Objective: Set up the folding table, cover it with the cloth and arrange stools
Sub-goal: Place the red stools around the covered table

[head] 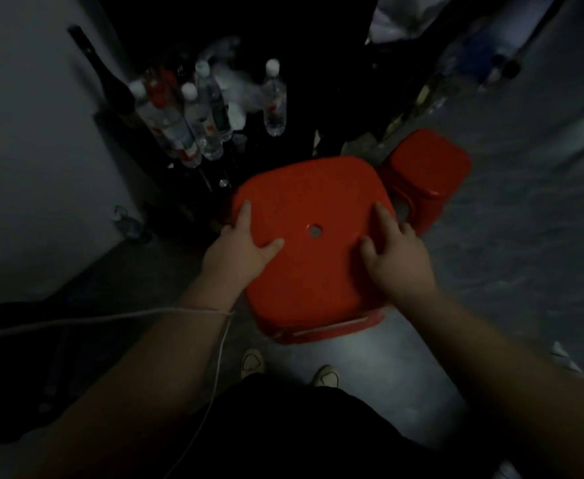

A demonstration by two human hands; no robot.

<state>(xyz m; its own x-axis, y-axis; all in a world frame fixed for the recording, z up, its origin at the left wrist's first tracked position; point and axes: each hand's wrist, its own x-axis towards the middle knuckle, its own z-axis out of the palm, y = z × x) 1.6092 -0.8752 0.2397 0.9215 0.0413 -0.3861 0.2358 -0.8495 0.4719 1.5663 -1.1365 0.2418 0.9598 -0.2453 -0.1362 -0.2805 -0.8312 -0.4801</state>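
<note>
Thumb and forefinger of the left hand (240,243) lie on the seat of a red plastic stool (311,202), the other fingers curled over its left edge. The right hand (394,257) clasps the right edge likewise, so the stool sits between both palms, over the grey floor (352,357). Just beyond on the right is a second red stool (425,167), and behind stand clear water bottles (207,108).

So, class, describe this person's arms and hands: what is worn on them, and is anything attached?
The left forearm and right forearm are bare, with no sleeves in view. The left hand and right hand wear no gloves, and no ring or watch shows in this dim picture. A thin white cord crosses the left forearm near the wrist and trails down towards the body.
</note>
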